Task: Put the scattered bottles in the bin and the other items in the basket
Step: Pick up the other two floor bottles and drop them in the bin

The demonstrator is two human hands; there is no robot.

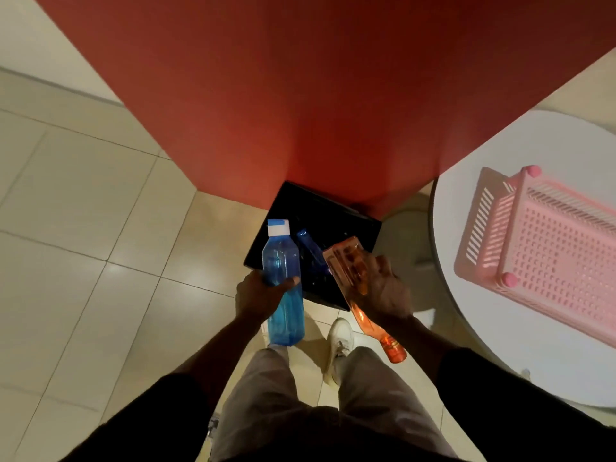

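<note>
A black bin (353, 225) stands on the floor against the red pillar, with a dark blue bottle (310, 248) lying inside it. My left hand (258, 296) grips a light blue bottle (283, 285) with a white-and-blue cap, held over the bin's near left edge, cap pointing away. My right hand (383, 288) holds an orange bottle (353, 281) over the bin's near right edge, base towards the bin, neck pointing back at me. A pink perforated basket (546, 241) sits on the white round table (520, 345) at the right.
A red pillar (300, 95) rises straight ahead behind the bin. Cream floor tiles (83, 228) spread to the left. My legs and a white shoe (340, 345) stand just short of the bin. The table's edge is close to my right arm.
</note>
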